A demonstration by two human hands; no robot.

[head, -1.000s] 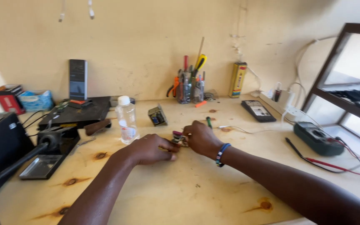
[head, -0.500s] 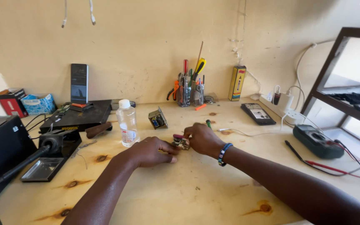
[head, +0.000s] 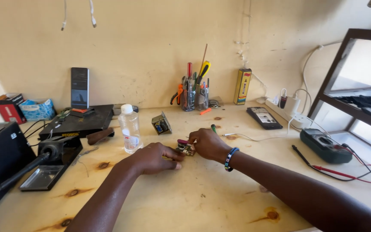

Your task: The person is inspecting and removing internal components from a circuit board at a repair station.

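Both hands meet over a small circuit board (head: 185,148) that sits low on the wooden worktop (head: 202,202), near its middle; the left hand (head: 153,157) curls against the board's near-left edge with fingers closed on it, and the right hand (head: 209,144) closes over its far-right side, the wrist wearing a blue beaded bracelet (head: 230,158). A pink-handled bit shows just above the board, between the two hands — whether it is a tool tip or part of the board I cannot tell; a green-capped pen (head: 214,128) lies just behind the right knuckles.

To do this well, I judge the board wants pinning flat by the left hand while the right does the fine work; a part this small will skate on bare wood if the grip slackens. Both forearms would do best resting on the worktop for steadiness, with the fingertips off the top face so the work stays in sight.

A clear plastic bottle (head: 129,128) stands upright near the left wrist — an elbow swing could tip it; the soldering stand (head: 50,161) sits well apart to the left, and the green multimeter (head: 325,145) with its red lead lies well apart to the right.
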